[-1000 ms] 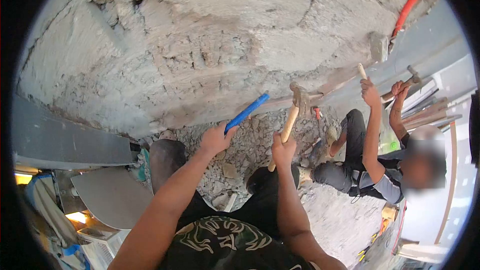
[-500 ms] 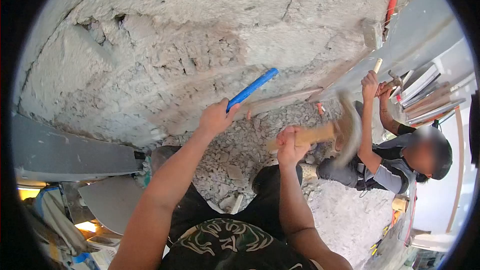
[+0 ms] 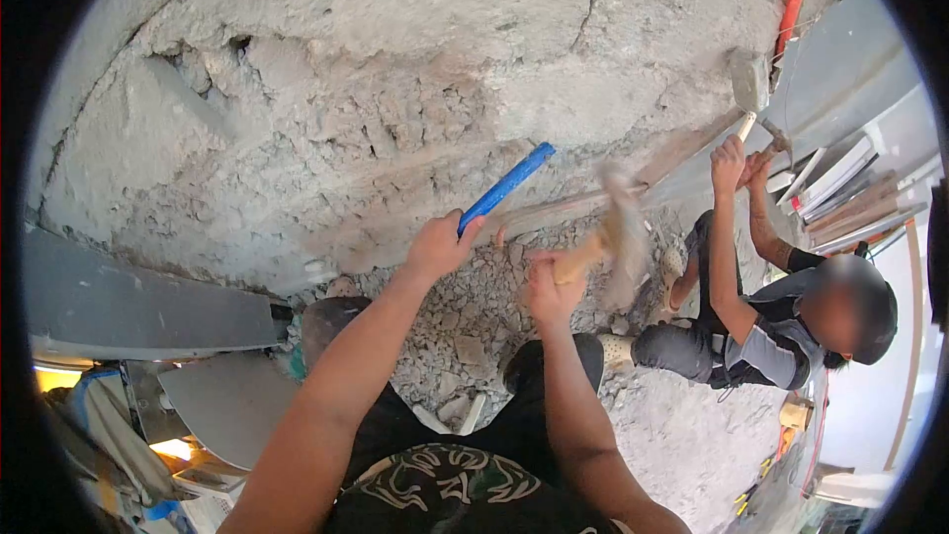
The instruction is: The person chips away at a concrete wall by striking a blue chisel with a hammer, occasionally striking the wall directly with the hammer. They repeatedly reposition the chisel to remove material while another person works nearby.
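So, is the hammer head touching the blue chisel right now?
Apart. The head view shows the blurred hammer head clear of the blue chisel, with bare wall between them.

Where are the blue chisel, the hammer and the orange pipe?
blue chisel [image 3: 509, 188], head view, middle of its shaft
hammer [image 3: 588, 255], head view, blurred wooden handle
orange pipe [image 3: 797, 5], head view, middle of its visible length

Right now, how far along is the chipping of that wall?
Partly done, it seems. The wall is already rough and pitted over a broad patch, and rubble lies heaped at its foot. In hand: the left hand points a blue chisel at the wall, and the right hand grips a hammer, blurred. Left: smoother plaster higher up, and beside a second person's hand.
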`<state>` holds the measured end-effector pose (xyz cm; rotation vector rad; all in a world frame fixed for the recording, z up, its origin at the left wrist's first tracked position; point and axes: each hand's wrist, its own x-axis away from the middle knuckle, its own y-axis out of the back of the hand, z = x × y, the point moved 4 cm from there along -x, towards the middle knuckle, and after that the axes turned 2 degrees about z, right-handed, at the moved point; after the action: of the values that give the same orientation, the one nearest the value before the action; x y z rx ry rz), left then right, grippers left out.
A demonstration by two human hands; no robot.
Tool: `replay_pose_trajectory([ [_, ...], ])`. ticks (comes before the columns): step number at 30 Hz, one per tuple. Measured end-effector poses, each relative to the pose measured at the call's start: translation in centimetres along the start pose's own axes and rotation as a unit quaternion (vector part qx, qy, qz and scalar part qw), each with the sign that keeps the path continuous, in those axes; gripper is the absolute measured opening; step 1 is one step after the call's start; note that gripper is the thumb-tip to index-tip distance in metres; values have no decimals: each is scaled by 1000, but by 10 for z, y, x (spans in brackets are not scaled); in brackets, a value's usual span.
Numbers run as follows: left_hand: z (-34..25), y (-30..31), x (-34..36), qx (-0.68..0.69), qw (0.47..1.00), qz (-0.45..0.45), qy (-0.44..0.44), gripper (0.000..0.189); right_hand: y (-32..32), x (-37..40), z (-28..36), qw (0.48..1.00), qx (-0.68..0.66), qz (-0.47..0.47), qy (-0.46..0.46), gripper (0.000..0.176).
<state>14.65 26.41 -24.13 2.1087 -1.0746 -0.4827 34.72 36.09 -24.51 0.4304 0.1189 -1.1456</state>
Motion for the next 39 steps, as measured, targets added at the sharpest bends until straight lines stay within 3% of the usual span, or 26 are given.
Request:
replay_pose_trajectory([
  [2,3,-3,0,22,1000,0,0,57,20,2,42,986,-130,-77,74,9],
  [3,4,-3,0,23,1000,-1,2,57,23,-3,61,986,-130,-74,75,9],
  [5,5,-5,0,36,999,15,8,57,30,-15,97,878,-417,-60,228,9],
  [6,4,-5,0,37,999,15,8,57,23,-17,80,878,-417,-60,228,9],
  [8,4,-6,1,35,999,13,24,59,3,-11,22,958,-140,-118,219,13],
  [9,6,-8,0,35,999,13,22,59,-1,-8,5,958,-139,-119,220,13],
  [10,13,-14,-3,41,997,37,60,60,-14,-12,-18,998,-57,-2,40,14],
  [11,20,-18,-6,46,993,59,96,61,-25,-10,-43,983,26,114,-143,15],
  [12,22,-18,-7,45,993,59,92,61,-23,-7,-43,984,25,110,-141,15],
  [14,25,-20,-10,22,995,59,82,62,-9,-9,-39,999,-5,5,-50,13],
  [15,29,-25,-4,22,994,66,88,62,-5,-5,-38,998,-3,7,-59,13],
  [17,27,-28,-5,-18,998,29,57,62,11,-15,-8,995,-87,0,50,11],
  [18,22,-28,-4,-17,998,29,54,62,16,-19,4,995,-86,-2,51,11],
  [20,11,-26,8,-73,997,33,8,60,23,-20,27,968,-223,-15,114,14],
  [21,11,-27,9,-73,997,35,10,60,26,-18,33,968,-223,-14,112,14],
  [23,9,-29,13,-50,998,22,4,59,30,-13,36,931,-359,6,68,13],
  [30,9,-13,-5,-79,995,25,58,62,28,2,32,950,-311,-3,-13,12],
  [36,4,-7,-7,-63,997,4,33,58,6,-14,29,910,-405,-49,71,11],
  [38,2,-12,-6,-24,999,6,38,59,-16,-13,-15,973,-195,-106,68,12],
  [39,1,-14,-7,-24,999,5,36,59,-19,-13,-29,972,-195,-108,70,12],
])
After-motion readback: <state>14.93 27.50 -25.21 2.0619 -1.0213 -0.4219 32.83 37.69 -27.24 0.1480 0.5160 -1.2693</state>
